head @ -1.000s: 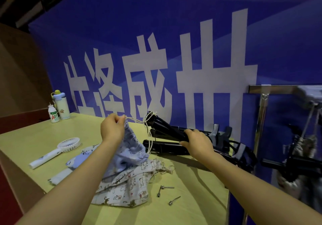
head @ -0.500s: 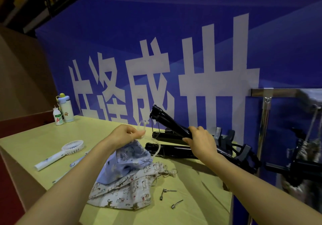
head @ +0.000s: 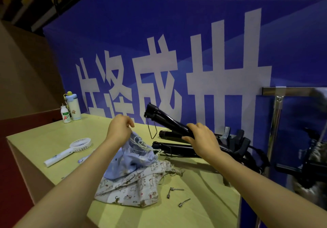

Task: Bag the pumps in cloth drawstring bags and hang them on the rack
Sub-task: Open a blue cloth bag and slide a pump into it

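My right hand (head: 200, 139) grips a black pump (head: 164, 118) around its barrel, its far end tilted up to the left above the table. My left hand (head: 119, 128) pinches the rim and white cord of a blue cloth drawstring bag (head: 129, 158), lifting it slightly. Under that bag lies a white animal-print bag (head: 134, 189). Two more black pumps (head: 173, 150) lie on the table behind my right hand. The metal rack (head: 276, 118) stands at the right, with a bagged pump (head: 311, 167) hanging from it.
The yellow-green table (head: 44, 139) holds a white hand fan (head: 69, 150), a bottle and a small drink bottle (head: 70, 109) at the far left, and two metal needle adapters (head: 175, 190) near the front. A blue banner wall stands right behind the table.
My right hand has raised the pump so its far end points higher. My left hand has moved right and down a little, still holding the blue bag's rim.
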Available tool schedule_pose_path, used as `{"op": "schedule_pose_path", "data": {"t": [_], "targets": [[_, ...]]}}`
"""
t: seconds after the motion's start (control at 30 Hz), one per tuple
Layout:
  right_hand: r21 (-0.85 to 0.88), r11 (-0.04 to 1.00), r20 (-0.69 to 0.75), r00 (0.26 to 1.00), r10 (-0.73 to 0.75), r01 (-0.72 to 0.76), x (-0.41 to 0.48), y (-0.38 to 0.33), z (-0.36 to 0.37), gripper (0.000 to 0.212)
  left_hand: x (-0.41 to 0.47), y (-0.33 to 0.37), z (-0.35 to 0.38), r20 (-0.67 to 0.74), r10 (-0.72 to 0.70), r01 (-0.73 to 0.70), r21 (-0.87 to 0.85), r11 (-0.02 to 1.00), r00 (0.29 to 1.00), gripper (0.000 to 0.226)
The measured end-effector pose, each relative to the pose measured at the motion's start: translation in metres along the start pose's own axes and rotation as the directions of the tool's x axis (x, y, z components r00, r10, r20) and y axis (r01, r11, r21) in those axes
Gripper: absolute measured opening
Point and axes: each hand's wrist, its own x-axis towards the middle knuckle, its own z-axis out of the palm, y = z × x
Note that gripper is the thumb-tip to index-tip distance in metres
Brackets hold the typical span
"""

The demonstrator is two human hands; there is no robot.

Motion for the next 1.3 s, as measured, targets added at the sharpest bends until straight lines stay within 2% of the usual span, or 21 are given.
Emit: {"op": "schedule_pose_path", "data": {"t": [0.13,0.3,0.5,0.7,0.87,1.03,1.13,1.23,1.3], "targets": [[-0.032,0.996,0.051,0.996,-0.077,0.079,-0.008,-0.005,0.000,0.051,-0.004,-0.003,-0.003,0.012,0.036,-0.035,-0.036,0.999,0.999,0.030],[-0.044,0.990,0.080,0.988,-0.132,0.136,-0.010,-0.010,-0.005,0.051,-0.007,-0.004,-0.009,-0.007,-0.031,0.029,-0.180,0.983,1.000,0.027],[-0.105,0.968,0.167,0.963,-0.210,0.229,-0.014,-0.020,-0.004,0.051,-0.005,-0.002,-0.007,-0.025,-0.109,0.091,-0.392,0.916,0.994,0.028],[-0.134,0.967,0.247,0.952,-0.180,0.217,-0.011,-0.025,0.003,0.044,-0.007,0.002,-0.004,-0.019,-0.019,0.011,-0.377,0.926,1.000,0.036],[-0.211,0.952,0.292,0.944,-0.157,0.224,-0.001,-0.035,0.007,0.043,-0.011,0.002,-0.001,0.035,0.036,-0.020,-0.371,0.929,0.999,0.033],[-0.362,0.881,0.284,0.936,-0.208,0.306,0.005,-0.050,0.017,0.035,-0.027,0.022,0.010,0.159,0.114,-0.031,-0.448,0.894,0.981,0.021],[-0.435,0.821,0.267,0.924,-0.275,0.370,0.012,-0.060,0.022,0.029,-0.037,0.039,0.026,0.216,0.165,-0.041,-0.483,0.875,0.962,0.024],[-0.427,0.809,0.232,0.914,-0.333,0.403,0.018,-0.069,0.023,0.032,-0.036,0.043,0.036,0.143,0.230,-0.165,-0.364,0.917,0.963,0.029],[-0.447,0.782,0.195,0.900,-0.389,0.435,0.022,-0.073,0.020,0.035,-0.033,0.038,0.037,0.142,0.279,-0.235,-0.268,0.934,0.950,0.034]]}}
